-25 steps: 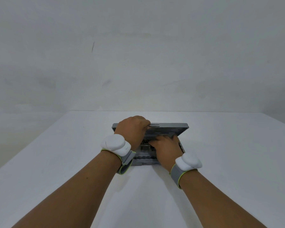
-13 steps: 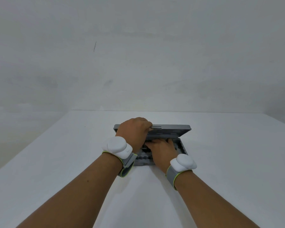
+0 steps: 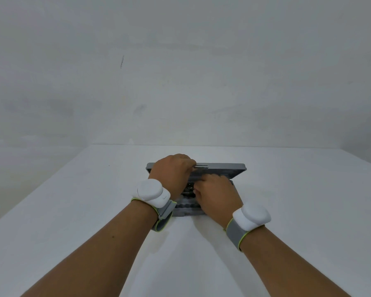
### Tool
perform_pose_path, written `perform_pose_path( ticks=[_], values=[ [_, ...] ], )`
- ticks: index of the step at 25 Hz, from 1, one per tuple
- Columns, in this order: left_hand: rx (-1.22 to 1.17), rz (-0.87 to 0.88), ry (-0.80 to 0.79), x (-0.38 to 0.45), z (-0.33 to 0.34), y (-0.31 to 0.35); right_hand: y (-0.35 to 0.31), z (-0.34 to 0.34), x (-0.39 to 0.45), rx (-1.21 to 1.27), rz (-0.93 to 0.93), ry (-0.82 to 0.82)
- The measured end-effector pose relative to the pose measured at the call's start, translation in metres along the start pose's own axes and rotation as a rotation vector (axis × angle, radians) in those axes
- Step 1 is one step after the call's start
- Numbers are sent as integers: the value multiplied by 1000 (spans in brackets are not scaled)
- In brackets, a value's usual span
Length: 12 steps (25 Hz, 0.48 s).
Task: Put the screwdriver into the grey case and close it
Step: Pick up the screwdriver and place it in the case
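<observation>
I see the grey case (image 3: 212, 170) lying on the white surface (image 3: 73, 211) with its lid raised partway, tilted toward me over the moulded tray (image 3: 185, 205), whose ribbed slots show just below and between my two hands. My left hand (image 3: 171, 173) is curled over the lid's upper edge near its left end, grip closed on that edge, fingertips next to the small latch (image 3: 200, 167) at the middle. My right hand (image 3: 215, 195) lies inside the open case, fingers bent and pressed down into the tray under the lid; a dark, partly metallic piece (image 3: 189, 186) shows just left of its fingertips, and I take it for the screwdriver, though I cannot tell for sure, nor whether that grip is closed on it or only pressing. The rest of the tray's contents are hidden by the hand. A white sensor pod on a grey strap sits on each wrist, the left one (image 3: 151, 192) covering the case's near-left corner. Against half a second ago, the right hand has shifted right and slightly toward me, uncovering more of the tray's middle, while the left hand keeps the lid at about the same angle.
</observation>
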<state>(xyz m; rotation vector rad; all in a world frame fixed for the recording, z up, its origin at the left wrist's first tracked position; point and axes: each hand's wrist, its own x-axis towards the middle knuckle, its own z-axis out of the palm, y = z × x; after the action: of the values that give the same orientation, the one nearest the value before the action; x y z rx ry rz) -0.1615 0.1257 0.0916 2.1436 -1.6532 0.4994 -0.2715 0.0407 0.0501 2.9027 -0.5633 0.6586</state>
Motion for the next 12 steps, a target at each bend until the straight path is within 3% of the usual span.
perform_pose_path(
  ticks=[6,12],
  values=[
    [-34,-15,33,-1,-1,3,7,-30,-3,-7,86,236],
    [-96,-19,67,-4,4,-1,14,-22,7,-28,107,146]
  ],
)
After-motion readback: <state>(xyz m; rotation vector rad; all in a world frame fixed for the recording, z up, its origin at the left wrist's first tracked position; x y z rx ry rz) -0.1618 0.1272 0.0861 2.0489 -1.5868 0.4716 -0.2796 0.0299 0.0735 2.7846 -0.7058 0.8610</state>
